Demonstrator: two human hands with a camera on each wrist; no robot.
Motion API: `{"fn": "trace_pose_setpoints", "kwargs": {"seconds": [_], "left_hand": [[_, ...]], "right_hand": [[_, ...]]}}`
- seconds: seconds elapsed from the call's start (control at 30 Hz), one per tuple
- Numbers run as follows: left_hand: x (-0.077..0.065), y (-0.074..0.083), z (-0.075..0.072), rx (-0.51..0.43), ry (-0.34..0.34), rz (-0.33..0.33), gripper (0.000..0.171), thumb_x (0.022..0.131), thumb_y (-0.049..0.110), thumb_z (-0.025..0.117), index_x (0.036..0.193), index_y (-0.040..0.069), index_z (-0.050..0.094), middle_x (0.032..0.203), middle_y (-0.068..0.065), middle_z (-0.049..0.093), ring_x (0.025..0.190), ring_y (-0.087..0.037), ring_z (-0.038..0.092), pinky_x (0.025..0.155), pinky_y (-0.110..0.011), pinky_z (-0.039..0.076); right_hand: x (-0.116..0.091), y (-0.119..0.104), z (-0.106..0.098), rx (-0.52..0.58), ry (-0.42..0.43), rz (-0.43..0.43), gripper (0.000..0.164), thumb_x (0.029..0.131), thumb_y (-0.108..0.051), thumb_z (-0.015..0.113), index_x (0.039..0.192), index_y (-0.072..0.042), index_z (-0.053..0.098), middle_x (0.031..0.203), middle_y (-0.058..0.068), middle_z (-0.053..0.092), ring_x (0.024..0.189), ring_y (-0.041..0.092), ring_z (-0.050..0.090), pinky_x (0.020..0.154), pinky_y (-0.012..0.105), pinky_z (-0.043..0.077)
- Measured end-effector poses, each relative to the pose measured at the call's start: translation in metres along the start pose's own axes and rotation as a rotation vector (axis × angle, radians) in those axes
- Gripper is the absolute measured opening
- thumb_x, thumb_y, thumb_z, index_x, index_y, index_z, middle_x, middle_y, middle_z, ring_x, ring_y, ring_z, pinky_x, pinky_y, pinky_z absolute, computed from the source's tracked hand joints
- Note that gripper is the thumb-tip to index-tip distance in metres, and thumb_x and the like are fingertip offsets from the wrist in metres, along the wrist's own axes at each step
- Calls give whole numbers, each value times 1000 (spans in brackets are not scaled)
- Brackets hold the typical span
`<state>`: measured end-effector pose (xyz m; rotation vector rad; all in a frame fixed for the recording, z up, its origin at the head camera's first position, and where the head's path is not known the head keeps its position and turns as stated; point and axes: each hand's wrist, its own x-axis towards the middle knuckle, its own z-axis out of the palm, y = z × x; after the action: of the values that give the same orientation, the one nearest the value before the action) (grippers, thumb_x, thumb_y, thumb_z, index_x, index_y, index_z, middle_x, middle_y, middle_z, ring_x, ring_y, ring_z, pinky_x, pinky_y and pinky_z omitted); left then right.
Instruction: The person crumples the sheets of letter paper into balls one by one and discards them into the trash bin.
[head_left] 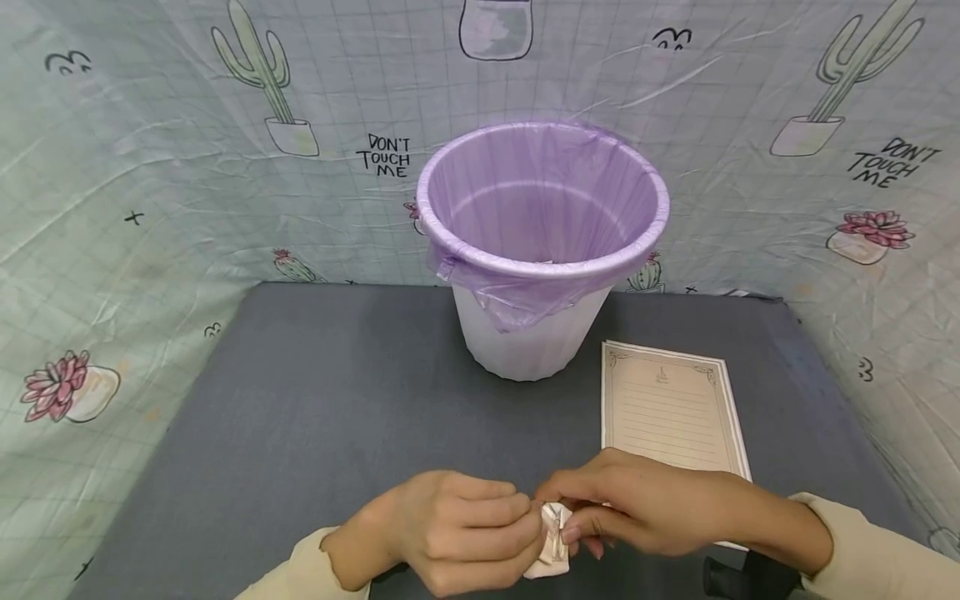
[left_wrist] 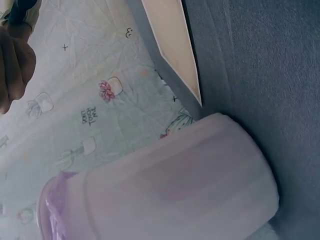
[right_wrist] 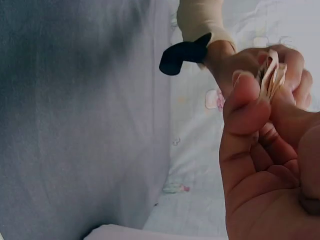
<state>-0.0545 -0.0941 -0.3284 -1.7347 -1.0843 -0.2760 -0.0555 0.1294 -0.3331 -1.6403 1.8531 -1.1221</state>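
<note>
While the left hand [head_left: 474,533] and right hand [head_left: 637,504] both grip the small folded cream-paper wad [head_left: 555,546] at the near centre, left of the rectangular cream lined paper [head_left: 666,412], even pressure from both sides should keep its folds tight.

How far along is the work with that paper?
Done: the purple liner is over the bin, and the paper looks folded small. In hand: the left hand and right hand hold it. Remaining, perhaps: dropping it in the bin, as it is outside. The ruled sheet lies flat.
</note>
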Motion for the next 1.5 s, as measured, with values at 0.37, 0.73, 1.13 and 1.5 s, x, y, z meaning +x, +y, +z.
{"fn": "trace_pose_setpoints", "kwargs": {"seconds": [0.37,0.73,1.13,1.5], "left_hand": [[1,-2,-1,41,29,47,24,90,3,56,76,13,72,75,2,66,69,-7,58,70,-18,48],[-11,7,0,87,36,32,20,88,1,62,74,12,72,75,3,64,66,-5,53,67,-18,45],[-8,8,-1,80,-22,0,21,88,-1,60,74,11,71,78,-1,66,71,-10,59,71,-20,48],[-10,11,1,152,-26,-184,22,93,-3,54,77,4,67,77,-4,65,70,-13,58,68,-20,49]], "right_hand": [[2,-7,-2,-50,95,-8,13,92,-12,65,97,-18,55,68,-11,51,62,-12,40,50,7,37],[0,-6,13,-54,298,-52,36,88,0,66,121,-11,56,83,-8,62,73,-3,54,64,13,47],[6,-8,4,-230,316,-26,34,77,2,76,105,-9,62,94,-5,68,85,1,63,72,13,49],[14,-10,14,-364,494,5,30,77,0,76,102,-13,65,84,-9,64,71,-1,55,63,10,45]]}}
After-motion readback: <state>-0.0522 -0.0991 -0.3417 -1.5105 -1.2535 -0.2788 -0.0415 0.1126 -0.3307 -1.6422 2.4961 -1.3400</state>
